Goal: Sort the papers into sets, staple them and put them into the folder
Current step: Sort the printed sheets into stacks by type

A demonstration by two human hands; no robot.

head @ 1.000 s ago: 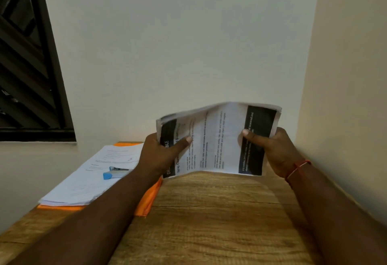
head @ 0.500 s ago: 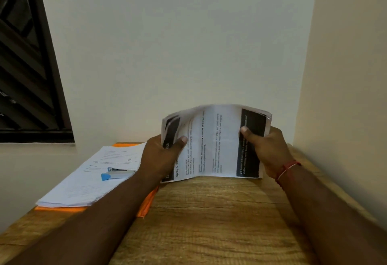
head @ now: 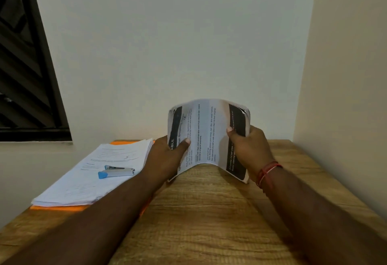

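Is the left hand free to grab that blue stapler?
Probably not yet: the left hand grips one side of the bowed papers, the right hand the other. The stapler lies uncovered on the paper pile beside that arm, so the way looks free once it lets go.

The sheaf of papers (head: 206, 132) is white with fine black print and a broad black band near each side. The paper stack (head: 83, 183) at left is white with faint grey print; the folder (head: 60, 207) is orange. The stapler (head: 117, 171) is silver with a blue end. The table (head: 209, 222) shows light brown wood grain. The bracelet (head: 267, 171) is red. The window grille (head: 21, 76), upper left, is dark with diagonal slats.
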